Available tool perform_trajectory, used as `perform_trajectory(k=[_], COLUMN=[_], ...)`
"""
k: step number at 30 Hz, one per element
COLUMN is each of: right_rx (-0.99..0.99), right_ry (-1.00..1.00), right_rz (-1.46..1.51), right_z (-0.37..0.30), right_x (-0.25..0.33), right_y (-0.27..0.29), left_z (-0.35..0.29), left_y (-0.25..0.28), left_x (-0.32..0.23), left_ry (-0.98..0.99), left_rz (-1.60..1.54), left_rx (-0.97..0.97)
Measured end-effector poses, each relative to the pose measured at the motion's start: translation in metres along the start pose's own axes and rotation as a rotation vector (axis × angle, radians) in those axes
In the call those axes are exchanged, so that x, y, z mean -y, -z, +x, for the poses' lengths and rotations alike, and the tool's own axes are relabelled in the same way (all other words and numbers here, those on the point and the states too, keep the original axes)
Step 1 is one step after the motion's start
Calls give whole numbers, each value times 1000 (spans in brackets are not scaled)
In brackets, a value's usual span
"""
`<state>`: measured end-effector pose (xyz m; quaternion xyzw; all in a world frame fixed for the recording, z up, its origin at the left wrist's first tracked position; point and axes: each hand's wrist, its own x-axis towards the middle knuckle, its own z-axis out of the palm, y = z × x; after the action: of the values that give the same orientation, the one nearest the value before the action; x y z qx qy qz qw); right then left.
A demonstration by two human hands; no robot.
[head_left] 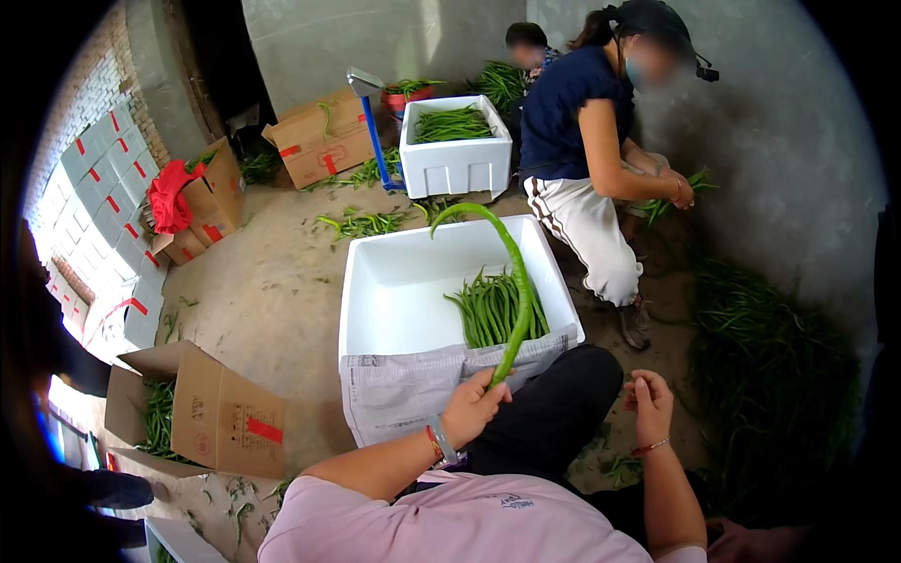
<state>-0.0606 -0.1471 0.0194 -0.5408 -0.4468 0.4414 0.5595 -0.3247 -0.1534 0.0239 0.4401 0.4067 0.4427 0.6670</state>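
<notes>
My left hand (pixel 476 405) is closed round the lower end of a long, curved green chili pepper (pixel 517 272), which rises above it and hooks over to the left at the top. Before me stands a white foam box (pixel 385 300), a printed paper sheet (pixel 404 389) draped over its near edge. Inside it, a bundle of green chili peppers (pixel 493 314) lies against the right side. My right hand (pixel 649 410) is raised beside my right knee, its fingers loosely curled and apart, with nothing visible in them.
A large heap of peppers (pixel 770 366) lies on the right. A co-worker (pixel 577 131) crouches ahead, holding peppers; another person (pixel 527 47) sits behind. A filled foam box (pixel 455 155), a blue-posted scale (pixel 374 131) and cardboard boxes (pixel 324 145) stand further back. An open carton (pixel 230 413) is left.
</notes>
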Motion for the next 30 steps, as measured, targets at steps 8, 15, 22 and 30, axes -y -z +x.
perform_trajectory(k=[8,15,22,30], right_rx=[-22,-136,-245,-1315], right_ry=[77,359,109,154], right_rz=[-196,-735,-724,34], right_z=[8,15,-4,-1], right_x=[-39,-113,-87,9], right_y=[26,120,126,222], left_z=[-1,-122,-200,-8], left_y=[68,239,441,157], left_x=[-23,-106,-168,-92], left_ry=[-73,-544,-149,-693], left_rz=[201,-437,785,786], left_rx=[-465,-1358,-1786,-1147])
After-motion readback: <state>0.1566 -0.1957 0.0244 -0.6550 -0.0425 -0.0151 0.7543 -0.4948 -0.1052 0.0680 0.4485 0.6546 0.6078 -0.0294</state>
